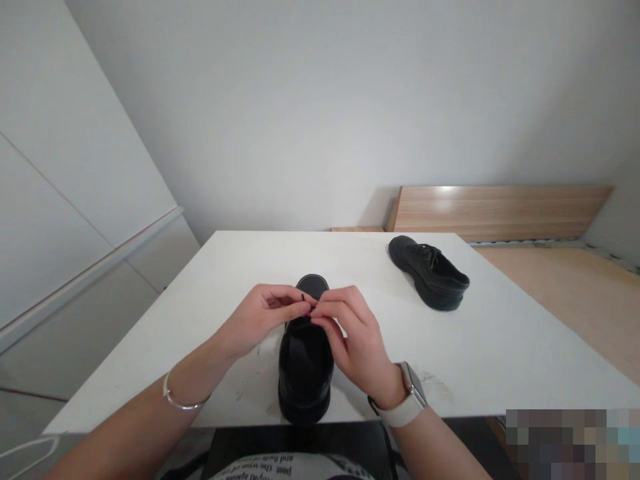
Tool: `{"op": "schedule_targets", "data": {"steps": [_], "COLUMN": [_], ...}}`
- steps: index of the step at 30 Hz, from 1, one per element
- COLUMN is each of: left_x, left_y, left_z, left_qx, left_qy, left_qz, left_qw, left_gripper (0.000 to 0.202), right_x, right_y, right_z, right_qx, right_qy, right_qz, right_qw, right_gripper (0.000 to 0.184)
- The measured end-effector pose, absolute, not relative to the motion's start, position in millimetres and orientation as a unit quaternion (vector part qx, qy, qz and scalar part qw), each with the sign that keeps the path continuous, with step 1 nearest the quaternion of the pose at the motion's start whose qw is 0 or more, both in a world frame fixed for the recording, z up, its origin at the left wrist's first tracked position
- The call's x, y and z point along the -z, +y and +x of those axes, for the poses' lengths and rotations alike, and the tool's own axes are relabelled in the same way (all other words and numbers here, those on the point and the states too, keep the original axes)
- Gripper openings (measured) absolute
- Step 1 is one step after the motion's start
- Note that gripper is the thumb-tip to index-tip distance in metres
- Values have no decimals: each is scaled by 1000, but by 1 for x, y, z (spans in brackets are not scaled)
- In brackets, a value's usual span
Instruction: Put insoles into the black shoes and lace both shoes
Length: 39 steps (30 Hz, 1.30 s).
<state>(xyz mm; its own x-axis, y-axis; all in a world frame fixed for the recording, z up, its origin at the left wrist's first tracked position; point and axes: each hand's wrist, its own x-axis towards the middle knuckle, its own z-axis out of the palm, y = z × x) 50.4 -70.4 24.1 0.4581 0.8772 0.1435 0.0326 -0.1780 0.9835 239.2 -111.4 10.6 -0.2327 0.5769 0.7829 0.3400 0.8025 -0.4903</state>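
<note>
A black shoe [305, 363] stands on the white table [500, 347] right in front of me, heel toward me. Over its laced part my left hand [257, 319] and my right hand [350, 337] meet, each with fingers pinched on the thin black shoelace [306, 305]. A short lace end sticks up between the fingertips. My left wrist wears a thin silver bangle, my right wrist a watch with a pale strap. A second black shoe [430, 271] lies apart at the far right of the table, laces tied.
A white wall stands behind the table and white cabinet panels [60, 200] run along the left. A wooden bed frame [495, 210] lies low at the back right. The table's near edge is just under the shoe's heel.
</note>
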Motion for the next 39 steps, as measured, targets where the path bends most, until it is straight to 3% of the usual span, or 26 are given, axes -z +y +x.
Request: {"op": "schedule_targets", "data": {"steps": [3,7,9,13,18,24,27,32,35,39], "left_x": [-28,-30,-28,-22,-16,-8,-2,-5,-17,-31], "left_y": [-72,-77,-79,-79,-75,-79,-82,-85,-83,-79], "left_z": [46,44,44,44,46,36,21,16,32,55], "left_qx": [-377,-380,-373,-388,-441,-436,-403,-427,-475,-506], "left_qy": [337,218,169,146,168,220,262,303,306,284], "left_qz": [756,894,912,901,875,873,874,821,782,769], "left_qw": [416,93,-32,-127,-107,-17,77,230,262,268], "left_gripper": [8,17,17,12,11,9,10,7,10,13], "right_x": [-7,-2,0,1,-1,5,12,14,2,-11], "right_y": [-113,-106,-98,-87,-88,-91,-90,-95,-101,-109], "right_z": [245,244,242,240,238,246,261,265,251,233], "right_qx": [-136,-234,-308,-428,-445,-238,-196,-330,-433,-526], "right_qy": [-799,-719,-699,-690,-659,-675,-655,-587,-539,-522], "right_qz": [-274,-371,-396,-374,-389,-484,-533,-513,-431,-353], "right_qw": [518,540,510,448,465,504,499,532,579,572], "right_gripper": [8,18,19,19,16,14,14,20,22,23]}}
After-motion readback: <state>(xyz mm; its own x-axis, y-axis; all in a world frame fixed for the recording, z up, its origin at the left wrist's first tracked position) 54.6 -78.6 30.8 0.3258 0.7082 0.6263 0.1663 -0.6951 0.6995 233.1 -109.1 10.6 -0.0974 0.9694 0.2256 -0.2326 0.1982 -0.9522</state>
